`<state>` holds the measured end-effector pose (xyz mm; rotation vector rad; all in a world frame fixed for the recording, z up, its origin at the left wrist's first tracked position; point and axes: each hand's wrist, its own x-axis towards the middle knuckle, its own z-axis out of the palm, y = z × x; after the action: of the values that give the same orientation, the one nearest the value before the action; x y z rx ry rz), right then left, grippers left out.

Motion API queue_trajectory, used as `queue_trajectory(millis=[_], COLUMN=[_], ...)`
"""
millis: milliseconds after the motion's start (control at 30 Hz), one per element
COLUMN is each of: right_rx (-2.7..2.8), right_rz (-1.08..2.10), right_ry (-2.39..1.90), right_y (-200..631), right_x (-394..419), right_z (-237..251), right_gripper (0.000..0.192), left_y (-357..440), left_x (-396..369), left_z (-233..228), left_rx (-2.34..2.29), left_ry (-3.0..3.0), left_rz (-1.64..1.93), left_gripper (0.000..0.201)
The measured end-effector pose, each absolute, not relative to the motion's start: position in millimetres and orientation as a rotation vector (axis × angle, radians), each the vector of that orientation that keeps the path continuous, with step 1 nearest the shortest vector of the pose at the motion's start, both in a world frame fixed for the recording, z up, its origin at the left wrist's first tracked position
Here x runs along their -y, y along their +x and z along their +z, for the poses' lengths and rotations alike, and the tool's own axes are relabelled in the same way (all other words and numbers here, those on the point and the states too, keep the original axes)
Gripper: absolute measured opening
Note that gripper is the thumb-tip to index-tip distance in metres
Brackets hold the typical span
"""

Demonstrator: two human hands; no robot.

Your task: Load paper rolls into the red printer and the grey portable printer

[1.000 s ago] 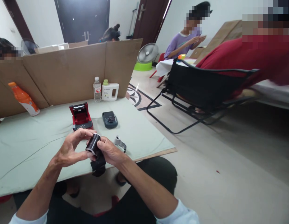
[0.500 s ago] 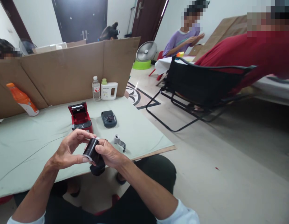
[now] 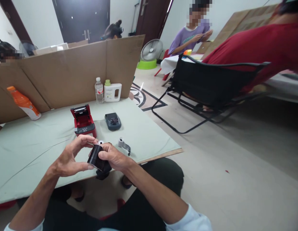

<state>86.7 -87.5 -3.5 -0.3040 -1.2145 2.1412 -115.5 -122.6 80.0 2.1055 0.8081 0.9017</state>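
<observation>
Above the table's near edge, a black roll (image 3: 95, 158) with a white end and a small core hole is held between both hands. A loose dark strip (image 3: 103, 171) hangs below it. My left hand (image 3: 71, 157) spans the roll, fingers at its upper end and thumb at its lower end. From the right, my right hand (image 3: 114, 156) grips its side, thumb on the black surface. Just beyond the hands, a red and black label printer (image 3: 84, 123) stands with its lid up. A smaller white roll (image 3: 121, 142) with a dark unwound tail lies to the right.
A dark handheld device (image 3: 112, 121) lies on the pale cloth-covered table (image 3: 43, 138). At the back, a cardboard screen (image 3: 67, 75) rises behind an orange bottle (image 3: 24, 103), a clear bottle (image 3: 99, 90) and a white jug (image 3: 112, 92). A black folding chair (image 3: 211, 80) and other people are at right.
The black roll has turned a little between my hands, so its white upper end and core hole show more clearly. Both hands keep their hold. The view has shifted slightly.
</observation>
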Motion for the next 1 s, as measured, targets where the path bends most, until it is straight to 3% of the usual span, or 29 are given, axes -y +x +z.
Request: queue_trajectory(millis=[300,567,900,1000], right_rx=[1.409,1.459,1.220,1.277], right_rz=[2.058,1.870,2.197,2.167], right_ry=[-0.378,-0.440,-0.368,-0.386], right_y=[91,79,83,81], right_x=[85,80,82,81], right_z=[-5,-4,-19,-19], right_gripper=[0.050,0.041,0.053,0.048], left_y=[-103,-78,-123,-116], left_x=[132,143,113,119], left_z=[131,123,105,102], left_rx=[-0.801,-1.000,-0.895,-0.864], left_ry=[2.719,3.055,2.493,2.631], left_rz=[0.348,0.047,0.481,0.382], left_gripper=[0.054,0.055,0.080,0.073])
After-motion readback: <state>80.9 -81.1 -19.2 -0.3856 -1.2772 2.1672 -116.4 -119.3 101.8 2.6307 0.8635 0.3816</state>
